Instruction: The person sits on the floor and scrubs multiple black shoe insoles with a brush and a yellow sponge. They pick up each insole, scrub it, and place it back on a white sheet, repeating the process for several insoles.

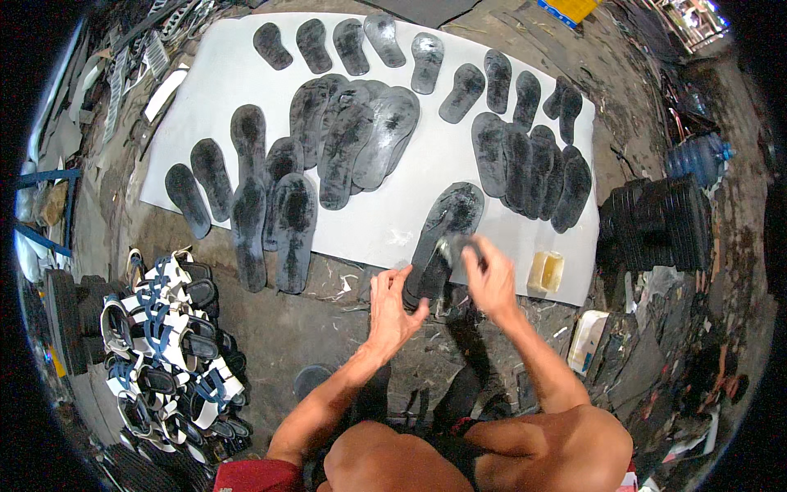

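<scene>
- Sole [443, 238]: a long, flat, dark rubbery cut-out, shoe-shaped, glossy and smeared grey, lying at the near edge of the white sheet [205, 74] on the floor, its heel end hanging just over that edge.
- Left hand [393, 307] is down at the heel end, fingers spread and curled onto the sole, pinning it flat.
- Right hand [489, 279] is clenched around a small dark tool at mid-sole; blur hides what kind it is, so I can't tell.
- Across the sheet, more soles [361, 139] of the same outline lie in rows and overlapping fans, matte black with shiny wet-looking patches.
- Just right of the right hand, a small yellowish translucent tub [547, 271] sits on the sheet's corner.
- Far left, a heap of strappy sandals [168, 344], white and blue bands over black footbeds.
- Right side: a ribbed black stack [656, 225] of sheet material, and a clear blue water bottle [697, 156] beyond it.
</scene>
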### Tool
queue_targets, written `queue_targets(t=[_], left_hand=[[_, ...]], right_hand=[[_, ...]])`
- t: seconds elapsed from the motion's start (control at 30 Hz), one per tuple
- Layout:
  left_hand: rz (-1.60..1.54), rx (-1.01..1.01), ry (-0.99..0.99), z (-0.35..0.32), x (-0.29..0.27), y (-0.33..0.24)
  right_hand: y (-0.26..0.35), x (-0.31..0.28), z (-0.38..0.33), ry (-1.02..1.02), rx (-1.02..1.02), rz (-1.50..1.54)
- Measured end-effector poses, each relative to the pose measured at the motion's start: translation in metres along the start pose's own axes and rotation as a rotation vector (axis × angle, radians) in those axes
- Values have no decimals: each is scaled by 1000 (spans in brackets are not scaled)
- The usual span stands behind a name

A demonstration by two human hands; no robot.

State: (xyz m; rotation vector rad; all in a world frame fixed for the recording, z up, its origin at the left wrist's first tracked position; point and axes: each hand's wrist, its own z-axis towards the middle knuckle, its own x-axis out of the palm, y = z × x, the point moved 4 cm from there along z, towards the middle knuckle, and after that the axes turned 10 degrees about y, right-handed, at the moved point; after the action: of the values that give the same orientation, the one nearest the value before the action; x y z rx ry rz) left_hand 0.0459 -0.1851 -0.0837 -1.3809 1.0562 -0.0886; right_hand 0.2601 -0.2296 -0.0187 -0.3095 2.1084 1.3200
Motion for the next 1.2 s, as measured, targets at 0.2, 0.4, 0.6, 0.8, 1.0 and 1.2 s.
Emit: queue_targets(t=[0.2,0.4,0.6,0.8,1.0,1.2], left_hand=[[97,-62,-82,3,37,-15],[84,-91,-87,-3,27,-7],[-94,78,-59,-5,16,0],[-458,-148,-300,-7,-15,39],[-102,27,-183,1,8,6],[50,-42,-111,11,31,-23]], right_hand=[[-6,-27,100,-136,-402,-476],[12,-14,100,109,-666,-625],[-23,-18,79,-54,-434,-591],[0,70,-61,232,-605,-471],[31,-33,-52,-173,-70,134],[38,-64,-46,-237,-110,234]])
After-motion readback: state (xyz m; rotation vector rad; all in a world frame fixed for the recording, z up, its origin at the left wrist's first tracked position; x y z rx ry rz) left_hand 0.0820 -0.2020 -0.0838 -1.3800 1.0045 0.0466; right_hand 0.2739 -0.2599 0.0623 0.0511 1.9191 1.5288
